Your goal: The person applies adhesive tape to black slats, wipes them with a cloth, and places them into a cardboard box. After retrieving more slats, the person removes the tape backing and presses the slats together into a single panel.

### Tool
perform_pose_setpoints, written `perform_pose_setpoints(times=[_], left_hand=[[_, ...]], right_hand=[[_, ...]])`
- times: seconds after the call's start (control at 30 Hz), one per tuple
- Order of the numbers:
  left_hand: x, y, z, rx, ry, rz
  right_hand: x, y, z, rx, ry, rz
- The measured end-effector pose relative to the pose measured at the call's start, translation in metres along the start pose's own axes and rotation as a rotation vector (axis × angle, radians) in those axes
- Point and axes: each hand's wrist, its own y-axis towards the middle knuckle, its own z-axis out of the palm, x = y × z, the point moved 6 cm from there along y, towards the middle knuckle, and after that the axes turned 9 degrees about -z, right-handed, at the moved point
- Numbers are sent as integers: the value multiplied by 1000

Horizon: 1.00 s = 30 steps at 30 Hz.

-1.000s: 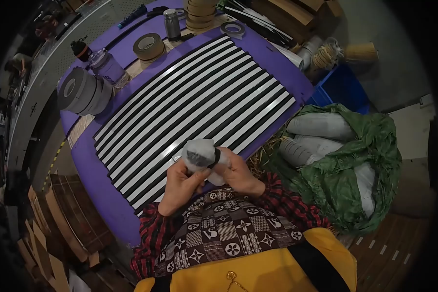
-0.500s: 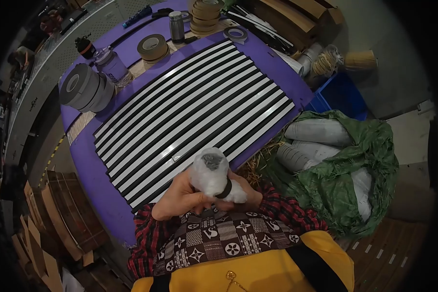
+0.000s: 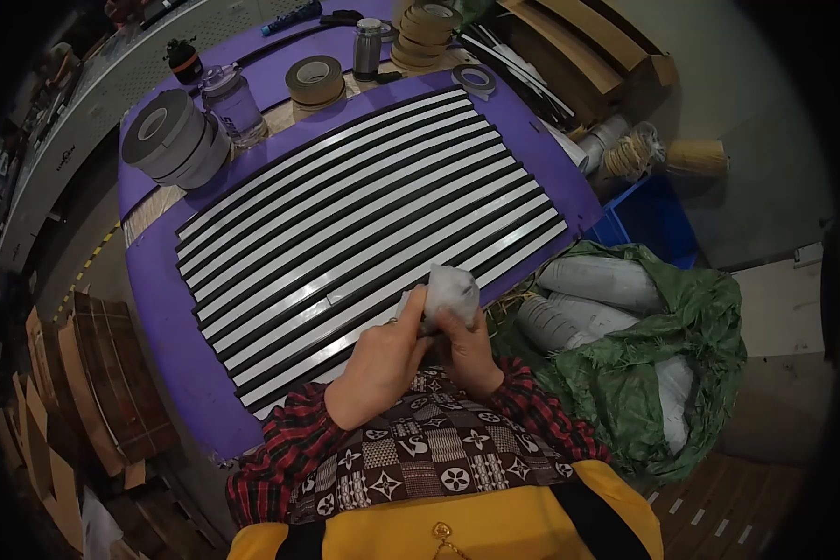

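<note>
White wrapped bundle (image 3: 450,287) — we clasp it in both left hand (image 3: 383,359) and right hand (image 3: 465,350); a loosened grip risks dropping it onto the striped slats (image 3: 345,215).

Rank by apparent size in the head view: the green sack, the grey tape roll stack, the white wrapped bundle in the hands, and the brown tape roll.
1. green sack, by far the largest.
2. grey tape roll stack.
3. white wrapped bundle and brown tape roll: they look alike, and the bundle is nearer the camera and partly covered by the hands, so unranked.
</note>
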Motion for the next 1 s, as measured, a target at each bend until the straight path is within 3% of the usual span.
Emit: perform_pose_setpoints(times=[0.03,0.07,0.13,0.27,0.43,0.47,0.53,0.6,0.7,0.8,0.87,0.93,1.0], left_hand=[[-2,-3,-6,-67,163,38],[1,-4,-8,-65,161,36],[-2,-7,-18,-155,22,186],[4,-8,-30,-41,-148,93],[3,-12,-37,-101,1,152],[3,-11,-39,-144,108,146],[9,-8,-38,-129,42,189],[9,-1,-39,-114,-24,234],[-13,-6,-43,-291,-55,576],[-8,-16,-32,-279,-194,531],[8,-12,-20,-69,-418,338],[10,-10,-21,-103,-350,357],[10,-11,-22,-142,-282,378]], right_hand=[[4,2,-1,-51,128,-7],[8,4,-3,-103,256,-14],[6,2,-5,-82,208,25],[0,2,-3,-65,267,52],[-16,-4,-9,-38,300,197],[-24,-5,-18,136,-83,83],[-10,-4,0,305,-464,-28],[11,-1,30,346,322,133],[-1,-2,31,270,449,284],[-3,2,32,315,441,228],[-4,3,32,400,466,148],[2,0,37,459,495,86],[2,1,32,306,327,130]])
